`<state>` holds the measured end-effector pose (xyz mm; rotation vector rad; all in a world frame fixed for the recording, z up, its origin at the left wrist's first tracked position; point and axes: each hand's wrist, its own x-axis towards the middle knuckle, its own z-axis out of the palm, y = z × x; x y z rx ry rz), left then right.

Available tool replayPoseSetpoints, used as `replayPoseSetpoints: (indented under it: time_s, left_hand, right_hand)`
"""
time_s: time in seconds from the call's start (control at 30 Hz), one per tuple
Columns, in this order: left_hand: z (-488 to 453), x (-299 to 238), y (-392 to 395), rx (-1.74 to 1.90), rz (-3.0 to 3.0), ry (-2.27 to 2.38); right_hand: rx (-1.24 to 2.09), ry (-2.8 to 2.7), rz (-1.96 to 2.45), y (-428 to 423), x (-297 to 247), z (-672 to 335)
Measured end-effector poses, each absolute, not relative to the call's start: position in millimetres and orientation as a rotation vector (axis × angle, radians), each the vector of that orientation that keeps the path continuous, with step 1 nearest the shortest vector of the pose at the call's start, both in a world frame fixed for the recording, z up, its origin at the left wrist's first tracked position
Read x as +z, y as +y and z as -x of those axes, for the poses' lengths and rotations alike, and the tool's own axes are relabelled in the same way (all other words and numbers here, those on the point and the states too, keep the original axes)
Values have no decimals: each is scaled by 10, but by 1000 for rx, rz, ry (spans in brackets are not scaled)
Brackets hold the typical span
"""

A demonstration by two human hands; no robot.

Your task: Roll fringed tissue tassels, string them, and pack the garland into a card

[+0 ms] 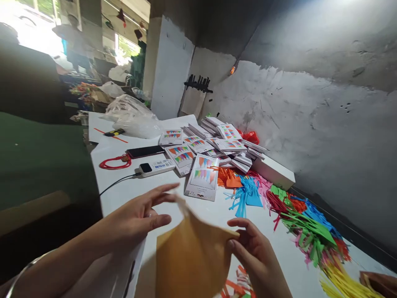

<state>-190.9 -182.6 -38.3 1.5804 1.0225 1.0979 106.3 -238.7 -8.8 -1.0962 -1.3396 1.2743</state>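
A tan-orange sheet of paper (192,256), folded or layered and slightly blurred, stands in front of me with its upper corner raised. My right hand (256,252) pinches its right corner between thumb and fingers. At the raised upper corner is my left hand (147,217), its thumb and fingers apart; whether a fingertip touches the paper I cannot tell. Beneath the paper, partly hidden, lie orange and white paper strips (238,285). Just beyond, a white card packet (203,178) printed with coloured tassel bunting rests on the white table (124,194).
Behind that packet is a heap of similar packets (229,142) and a white box (274,171). Fringed coloured paper (310,227) runs along the right. A phone (145,152), a white cabled device (156,167), a red cord (114,163), a cutter (114,132) and plastic bags (133,116) lie left.
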Motion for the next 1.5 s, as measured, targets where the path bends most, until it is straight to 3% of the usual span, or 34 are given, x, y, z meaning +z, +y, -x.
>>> replayPoseSetpoints:
  time_s: [0.3, 1.5]
  left_hand:
    - [1496, -315, -1900, 848, -1439, 899]
    - [1409, -591, -1827, 630, -1256, 825]
  right_hand:
    - [1238, -861, 1050, -2724, -493, -1241]
    - [1312, -778, 1149, -2635, -868, -1298]
